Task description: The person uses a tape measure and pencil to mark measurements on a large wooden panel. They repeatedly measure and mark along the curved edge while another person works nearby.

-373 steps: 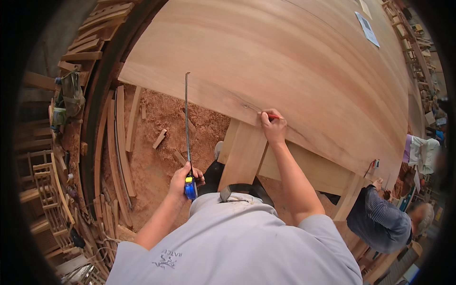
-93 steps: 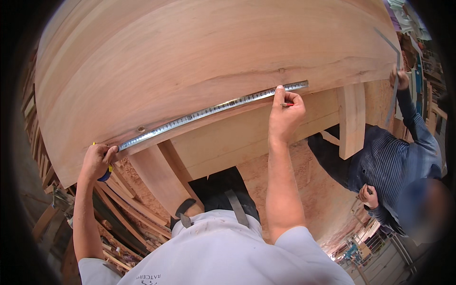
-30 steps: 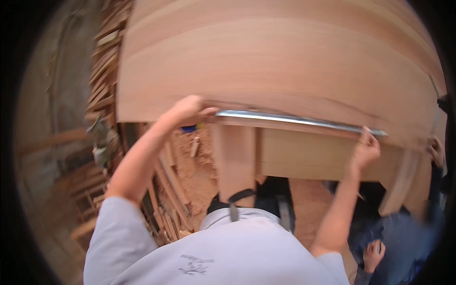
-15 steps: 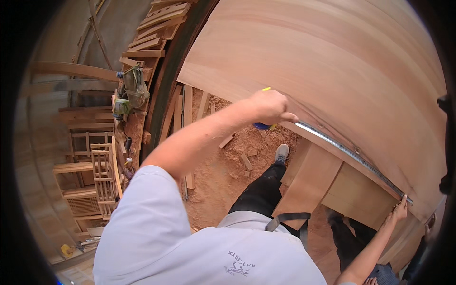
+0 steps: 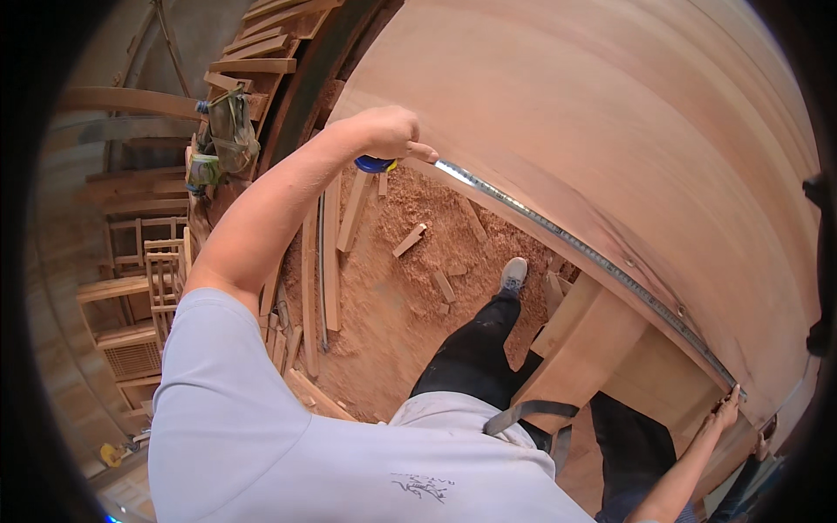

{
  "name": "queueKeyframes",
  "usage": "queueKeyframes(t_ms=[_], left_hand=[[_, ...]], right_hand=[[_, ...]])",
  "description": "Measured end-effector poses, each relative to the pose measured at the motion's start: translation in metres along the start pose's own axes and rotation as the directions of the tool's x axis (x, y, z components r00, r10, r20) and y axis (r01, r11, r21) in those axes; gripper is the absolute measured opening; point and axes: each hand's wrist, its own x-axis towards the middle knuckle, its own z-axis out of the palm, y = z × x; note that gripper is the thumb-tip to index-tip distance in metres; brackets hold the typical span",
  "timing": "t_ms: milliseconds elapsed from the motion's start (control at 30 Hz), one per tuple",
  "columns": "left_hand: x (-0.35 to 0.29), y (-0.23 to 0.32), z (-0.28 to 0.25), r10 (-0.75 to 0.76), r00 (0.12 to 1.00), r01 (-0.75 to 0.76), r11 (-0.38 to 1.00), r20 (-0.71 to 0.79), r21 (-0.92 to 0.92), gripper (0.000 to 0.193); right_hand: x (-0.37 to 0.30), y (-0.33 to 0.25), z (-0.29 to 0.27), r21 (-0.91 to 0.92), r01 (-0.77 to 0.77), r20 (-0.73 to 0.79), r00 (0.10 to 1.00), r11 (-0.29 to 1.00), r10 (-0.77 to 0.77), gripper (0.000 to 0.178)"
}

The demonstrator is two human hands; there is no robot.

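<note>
A large pale plywood sheet (image 5: pixel 558 113) fills the upper right. At its near left edge my left hand (image 5: pixel 388 135) is closed round a tape measure, its blue-and-yellow case (image 5: pixel 375 164) partly hidden under the palm. My index finger points along the blade. The silver tape blade (image 5: pixel 558 231) runs out from there along the sheet's near edge, down to the right. At the far right end my right hand (image 5: pixel 722 410) pinches the blade's end against the sheet's edge; the fingertips are small in view.
Wooden boards (image 5: pixel 588 340) stand under the sheet by my legs. Sawdust and offcuts (image 5: pixel 408 240) cover the floor. Stacked timber (image 5: pixel 261 52), a hanging bag (image 5: pixel 232 131) and wooden frames (image 5: pixel 166 270) line the left. Another person's hand (image 5: pixel 765 443) shows at the lower right.
My left hand has moved left and up along the sheet's edge with the tape case, and more blade is drawn out. My right hand stays at the blade's end.
</note>
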Motion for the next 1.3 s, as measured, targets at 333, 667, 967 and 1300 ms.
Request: queueKeyframes(t_ms=[333,667,967,1300], left_hand=[[0.02,0.001,0.011,-0.01,0.998,0.009,1.0,0.067,0.017,0.054],[0.024,0.014,0.009,-0.038,0.993,0.042,0.999,0.113,-0.032,0.058],[0.028,0.011,0.01,-0.036,0.991,0.044,0.997,0.131,-0.06,0.06],[0.029,0.009,0.014,-0.029,0.994,0.035,0.998,0.106,-0.056,0.064]], right_hand=[[0.01,0.004,-0.007,0.06,-0.032,0.027,0.999,0.998,0.031,0.036],[-0.001,-0.005,-0.007,0.062,-0.029,-0.018,0.999,0.998,0.03,0.035],[-0.005,-0.01,-0.006,0.101,-0.046,-0.018,0.999,0.994,0.048,0.032],[-0.005,-0.009,-0.007,0.035,-0.043,0.004,0.999,0.998,0.043,0.037]])
